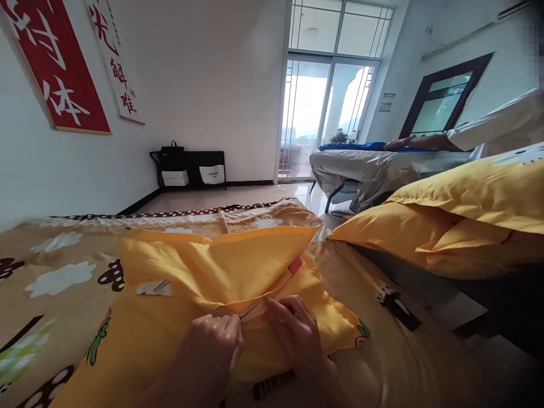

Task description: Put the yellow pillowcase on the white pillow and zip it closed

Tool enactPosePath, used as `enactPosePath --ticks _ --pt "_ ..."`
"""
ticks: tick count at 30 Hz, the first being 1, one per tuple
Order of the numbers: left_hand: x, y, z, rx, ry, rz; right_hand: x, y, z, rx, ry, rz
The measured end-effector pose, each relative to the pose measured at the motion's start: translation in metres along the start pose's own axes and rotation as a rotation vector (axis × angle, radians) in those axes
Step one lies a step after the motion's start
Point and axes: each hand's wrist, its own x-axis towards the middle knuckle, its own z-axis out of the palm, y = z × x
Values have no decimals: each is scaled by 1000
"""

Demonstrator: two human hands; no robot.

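A yellow pillowcase [250,260] with printed carrots and other patterns lies spread on the bed in front of me. My left hand [215,343] is closed in a fist on the edge of its opening, near the middle. Just to the right, my right hand [297,328] pinches the same edge between thumb and fingers. Between the two hands a short stretch of edge is pulled taut, with a thin greyish strip showing along it. The case's upper layer is folded up behind my hands. What lies inside the case is hidden.
A tan patterned bedsheet [63,277] lies underneath. Stacked yellow pillows [450,226] stand at the right. Beyond them, a person's white sleeve [501,122] reaches over a plastic-covered table [361,170] with blue cloth. A black low rack [193,164] stands by the wall near glass doors.
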Motion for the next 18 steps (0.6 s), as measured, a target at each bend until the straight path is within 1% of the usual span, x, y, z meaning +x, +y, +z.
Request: enactPosePath --ticks 2,4,7,10,12,16,17,18 --pt "1 2 0 0 -13 -1 2 6 -1 6 -133 14" --pt "1 2 0 -11 -26 -10 5 10 -1 1 -216 27" --pt "1 -1 1 -35 -44 -45 11 15 -8 -18 -225 -18" --pt "2 -5 2 -50 -66 -54 10 18 -16 -22 -227 -81" --pt "4 -7 4 -48 -69 -40 5 19 -18 -40 -198 -102" --pt "7 -12 11 -74 -26 -21 -6 18 -12 -113 -8 -146" --pt "8 -14 14 -100 -31 -24 -7 17 -10 -109 14 -163" --pt "8 -17 17 -132 -55 -31 -7 16 -10 -90 8 -177"
